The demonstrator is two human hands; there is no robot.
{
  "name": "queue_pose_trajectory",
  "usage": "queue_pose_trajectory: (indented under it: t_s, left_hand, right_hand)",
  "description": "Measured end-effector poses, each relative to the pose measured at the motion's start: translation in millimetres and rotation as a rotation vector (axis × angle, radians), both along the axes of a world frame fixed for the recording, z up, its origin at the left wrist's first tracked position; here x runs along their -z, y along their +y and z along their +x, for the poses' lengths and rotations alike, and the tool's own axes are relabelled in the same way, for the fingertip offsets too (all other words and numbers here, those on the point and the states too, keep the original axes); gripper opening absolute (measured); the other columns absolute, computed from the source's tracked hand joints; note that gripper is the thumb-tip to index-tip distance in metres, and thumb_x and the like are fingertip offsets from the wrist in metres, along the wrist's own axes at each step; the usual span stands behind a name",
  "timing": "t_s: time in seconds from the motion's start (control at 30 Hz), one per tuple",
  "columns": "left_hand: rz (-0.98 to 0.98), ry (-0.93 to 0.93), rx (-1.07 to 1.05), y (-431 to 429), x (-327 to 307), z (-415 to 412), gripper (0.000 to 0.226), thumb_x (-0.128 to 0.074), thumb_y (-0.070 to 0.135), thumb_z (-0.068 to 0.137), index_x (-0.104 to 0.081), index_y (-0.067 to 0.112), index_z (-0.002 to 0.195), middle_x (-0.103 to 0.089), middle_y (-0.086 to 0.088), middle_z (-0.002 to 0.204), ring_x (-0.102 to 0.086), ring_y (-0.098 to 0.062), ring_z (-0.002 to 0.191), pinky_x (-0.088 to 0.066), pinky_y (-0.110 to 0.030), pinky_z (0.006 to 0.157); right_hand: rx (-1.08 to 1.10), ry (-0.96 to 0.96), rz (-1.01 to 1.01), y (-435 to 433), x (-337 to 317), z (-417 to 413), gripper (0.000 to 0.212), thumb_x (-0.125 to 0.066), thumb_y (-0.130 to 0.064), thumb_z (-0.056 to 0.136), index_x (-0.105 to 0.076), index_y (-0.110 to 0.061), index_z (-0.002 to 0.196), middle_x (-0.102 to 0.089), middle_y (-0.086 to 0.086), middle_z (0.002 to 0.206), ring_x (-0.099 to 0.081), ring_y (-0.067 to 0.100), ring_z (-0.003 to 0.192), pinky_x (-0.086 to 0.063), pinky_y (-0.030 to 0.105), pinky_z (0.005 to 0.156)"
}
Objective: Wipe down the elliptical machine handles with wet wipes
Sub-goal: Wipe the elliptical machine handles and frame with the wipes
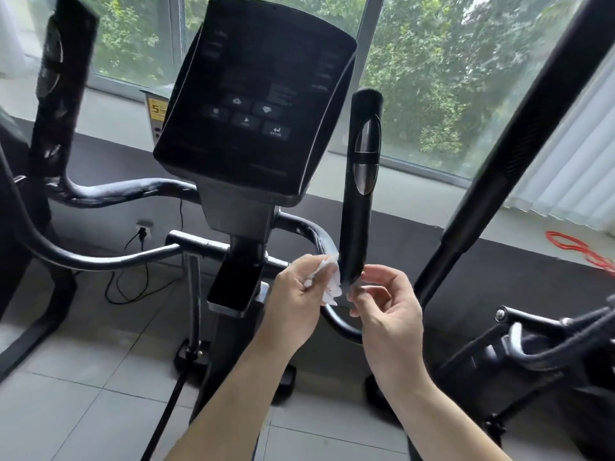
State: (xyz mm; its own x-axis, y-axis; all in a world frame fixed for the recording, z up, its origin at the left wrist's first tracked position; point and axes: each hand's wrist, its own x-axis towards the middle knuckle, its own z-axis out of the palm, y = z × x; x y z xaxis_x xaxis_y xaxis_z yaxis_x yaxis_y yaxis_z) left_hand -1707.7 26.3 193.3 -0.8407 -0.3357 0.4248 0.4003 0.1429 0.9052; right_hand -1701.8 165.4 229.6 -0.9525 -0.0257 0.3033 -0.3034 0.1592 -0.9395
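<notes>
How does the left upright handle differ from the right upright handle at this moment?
The left hand holds a wet wipe against the base of the right upright handle; no hand touches the left upright handle. The right handle looks sharp, the left handle blurred. In this view the right handle stands close beside the console, the left handle farther off. Both are black with silver oval pads.

Two hands [293, 296] [391, 312], one wipe [327, 277], one console [256, 94]
</notes>
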Motion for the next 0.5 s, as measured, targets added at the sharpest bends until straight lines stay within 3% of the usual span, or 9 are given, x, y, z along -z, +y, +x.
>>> queue_pose_trajectory:
  t_s: [0.17, 0.23, 0.33, 0.43, 0.5]
  left_hand:
    - [-0.258, -0.03, -0.105, -16.0, 22.6, -26.4, 0.019, -0.062, 0.011, 0.101, -0.077, 0.021, 0.104, -0.07, 0.006, 0.092, -0.065, -0.011, 0.091, -0.054, -0.033, 0.08]
    - [-0.237, -0.034, -0.163, -22.3, 20.5, -32.5, 0.016, -0.063, 0.023, 0.103, -0.075, 0.024, 0.113, -0.07, 0.013, 0.099, -0.066, -0.002, 0.098, -0.056, -0.027, 0.084]
    - [-0.056, -0.111, -0.075, -26.2, 6.3, -25.3, 0.029, -0.066, 0.038, 0.098, -0.063, 0.031, 0.126, -0.063, 0.025, 0.111, -0.055, 0.018, 0.109, -0.044, -0.004, 0.087]
    - [-0.088, -0.051, 0.071, -23.6, -2.7, -17.9, 0.022, -0.063, 0.045, 0.097, -0.064, 0.025, 0.105, -0.064, 0.01, 0.088, -0.06, -0.004, 0.081, -0.048, -0.018, 0.07]
    - [-0.162, -0.02, 0.078, -21.8, 1.4, -23.2, 0.03, -0.059, 0.044, 0.1, -0.063, 0.016, 0.092, -0.055, 0.002, 0.069, -0.049, -0.01, 0.062, -0.042, -0.024, 0.059]
  right_hand:
    - [0.048, -0.006, 0.04, -2.0, 1.8, -1.4, 0.031, -0.063, 0.004, 0.093, -0.067, -0.025, 0.104, -0.075, 0.002, 0.091, -0.071, 0.024, 0.083, -0.059, 0.054, 0.085]
    - [0.056, -0.009, 0.056, -1.9, 2.3, -2.4, 0.032, -0.062, 0.005, 0.093, -0.068, -0.024, 0.105, -0.075, 0.002, 0.092, -0.072, 0.023, 0.085, -0.059, 0.056, 0.086]
    - [0.061, -0.01, 0.075, -0.3, 1.6, -4.8, 0.031, -0.062, 0.007, 0.093, -0.068, -0.021, 0.104, -0.075, 0.003, 0.092, -0.072, 0.019, 0.082, -0.059, 0.054, 0.085]
    - [0.058, -0.006, 0.069, -0.7, 0.0, -7.4, 0.027, -0.065, 0.007, 0.092, -0.068, -0.018, 0.103, -0.075, 0.004, 0.088, -0.071, 0.017, 0.076, -0.06, 0.047, 0.081]
    - [0.059, -0.006, 0.063, -1.8, 0.1, -9.7, 0.026, -0.065, 0.007, 0.092, -0.068, -0.017, 0.102, -0.075, 0.004, 0.086, -0.07, 0.017, 0.075, -0.059, 0.042, 0.077]
